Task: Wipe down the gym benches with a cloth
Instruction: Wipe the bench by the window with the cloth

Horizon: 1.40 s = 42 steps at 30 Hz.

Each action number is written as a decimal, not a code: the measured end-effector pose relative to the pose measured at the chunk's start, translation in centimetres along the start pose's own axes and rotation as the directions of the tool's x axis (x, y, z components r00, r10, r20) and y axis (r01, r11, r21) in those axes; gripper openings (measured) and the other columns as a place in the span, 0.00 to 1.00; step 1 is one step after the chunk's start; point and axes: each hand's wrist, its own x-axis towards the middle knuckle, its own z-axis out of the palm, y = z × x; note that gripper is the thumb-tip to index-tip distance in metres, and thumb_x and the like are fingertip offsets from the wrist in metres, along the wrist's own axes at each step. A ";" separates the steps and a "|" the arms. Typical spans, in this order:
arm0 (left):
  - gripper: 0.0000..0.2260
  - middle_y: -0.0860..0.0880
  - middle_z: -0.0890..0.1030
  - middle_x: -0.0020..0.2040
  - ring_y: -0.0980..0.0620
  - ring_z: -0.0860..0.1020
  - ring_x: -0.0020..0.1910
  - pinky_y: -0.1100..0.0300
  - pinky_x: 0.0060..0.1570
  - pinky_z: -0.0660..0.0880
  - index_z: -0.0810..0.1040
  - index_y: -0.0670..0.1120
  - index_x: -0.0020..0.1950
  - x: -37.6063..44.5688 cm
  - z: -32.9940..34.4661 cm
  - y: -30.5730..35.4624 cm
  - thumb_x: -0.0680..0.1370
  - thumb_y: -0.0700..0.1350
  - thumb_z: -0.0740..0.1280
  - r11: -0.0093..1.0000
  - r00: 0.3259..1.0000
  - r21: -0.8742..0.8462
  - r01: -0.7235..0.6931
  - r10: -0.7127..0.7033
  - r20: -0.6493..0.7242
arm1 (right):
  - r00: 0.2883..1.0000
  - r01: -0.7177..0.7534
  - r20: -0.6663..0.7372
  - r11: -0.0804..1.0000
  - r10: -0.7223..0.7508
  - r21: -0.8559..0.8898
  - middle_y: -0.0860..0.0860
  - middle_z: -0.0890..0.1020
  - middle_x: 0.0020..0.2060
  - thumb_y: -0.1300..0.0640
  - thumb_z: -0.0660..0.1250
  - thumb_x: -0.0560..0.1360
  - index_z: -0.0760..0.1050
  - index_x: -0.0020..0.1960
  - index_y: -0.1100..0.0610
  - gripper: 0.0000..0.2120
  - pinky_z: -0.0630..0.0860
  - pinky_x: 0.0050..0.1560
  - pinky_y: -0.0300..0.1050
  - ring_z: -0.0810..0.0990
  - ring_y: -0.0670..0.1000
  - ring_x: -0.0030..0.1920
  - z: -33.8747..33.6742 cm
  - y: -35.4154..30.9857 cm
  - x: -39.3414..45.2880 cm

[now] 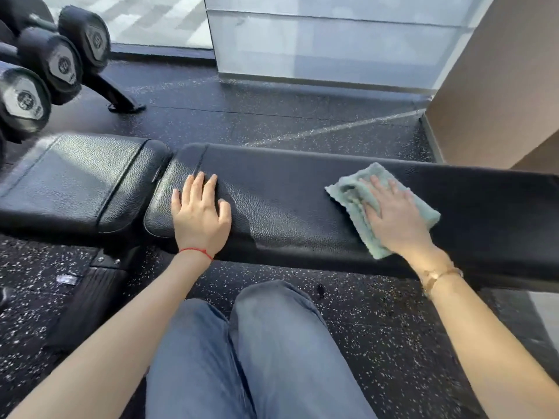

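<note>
A black padded gym bench runs across the view, with a long back pad and a shorter seat pad to its left. My left hand rests flat on the left end of the long pad, fingers straight. My right hand presses flat on a pale green cloth that lies on the right part of the same pad. The cloth spreads out past the hand on both sides.
Black dumbbells sit on a rack at the far left, its foot on the speckled rubber floor. A glass wall stands behind and a brown panel at the right. My knees in jeans are close to the bench.
</note>
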 end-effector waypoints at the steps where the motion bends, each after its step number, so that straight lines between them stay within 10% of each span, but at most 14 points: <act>1: 0.27 0.45 0.65 0.76 0.47 0.57 0.77 0.46 0.76 0.49 0.66 0.47 0.75 0.0 0.0 0.0 0.76 0.52 0.52 1.000 1.000 -0.003 0.004 -0.004 0.005 | 0.998 -0.059 -0.008 0.998 0.059 -0.021 0.45 0.49 0.79 0.44 0.45 0.82 0.46 0.79 0.45 0.26 0.42 0.78 0.53 0.45 0.50 0.79 -0.2 0.0 1.0; 10: 0.27 0.44 0.64 0.76 0.46 0.56 0.77 0.42 0.76 0.48 0.67 0.46 0.74 -0.1 0.1 0.1 0.76 0.52 0.53 1.000 1.000 -0.020 0.001 -0.001 0.010 | 0.968 0.241 0.063 0.970 -0.241 0.015 0.41 0.47 0.78 0.38 0.41 0.80 0.47 0.78 0.39 0.26 0.36 0.77 0.51 0.42 0.49 0.78 1.5 -8.8 0.3; 20: 0.20 0.42 0.69 0.73 0.43 0.61 0.76 0.35 0.74 0.47 0.71 0.43 0.70 -0.1 -0.2 1.4 0.78 0.42 0.58 0.997 0.997 -0.005 -0.079 0.079 0.003 | 0.983 -0.182 -0.014 0.982 0.181 -0.042 0.46 0.48 0.79 0.44 0.44 0.83 0.46 0.80 0.46 0.26 0.41 0.78 0.55 0.45 0.53 0.79 -0.4 -0.6 1.4; 29: 0.23 0.46 0.63 0.77 0.47 0.55 0.78 0.41 0.76 0.44 0.65 0.46 0.75 -0.6 1.5 9.9 0.80 0.46 0.57 0.957 0.956 -0.168 -0.237 0.261 0.135 | 0.986 0.160 0.046 0.985 -0.163 0.064 0.39 0.46 0.78 0.38 0.42 0.81 0.45 0.77 0.36 0.25 0.36 0.77 0.50 0.39 0.47 0.78 -0.2 -2.1 -1.6; 38: 0.23 0.48 0.60 0.78 0.49 0.53 0.79 0.41 0.76 0.42 0.61 0.48 0.77 -1.0 3.6 12.2 0.81 0.50 0.53 0.955 0.941 -0.121 -0.271 0.289 0.175 | 0.962 -0.274 0.000 0.961 0.274 -0.029 0.45 0.50 0.79 0.45 0.47 0.83 0.45 0.79 0.44 0.26 0.41 0.78 0.55 0.45 0.51 0.79 -2.1 10.1 1.4; 42: 0.23 0.49 0.59 0.79 0.50 0.52 0.79 0.42 0.77 0.43 0.60 0.49 0.77 -1.1 3.4 12.2 0.81 0.50 0.52 0.957 0.941 -0.114 -0.266 0.284 0.187 | 0.996 -0.081 0.045 0.997 0.082 -0.015 0.45 0.49 0.79 0.42 0.46 0.83 0.45 0.79 0.43 0.26 0.38 0.77 0.55 0.43 0.53 0.79 -1.2 4.5 5.7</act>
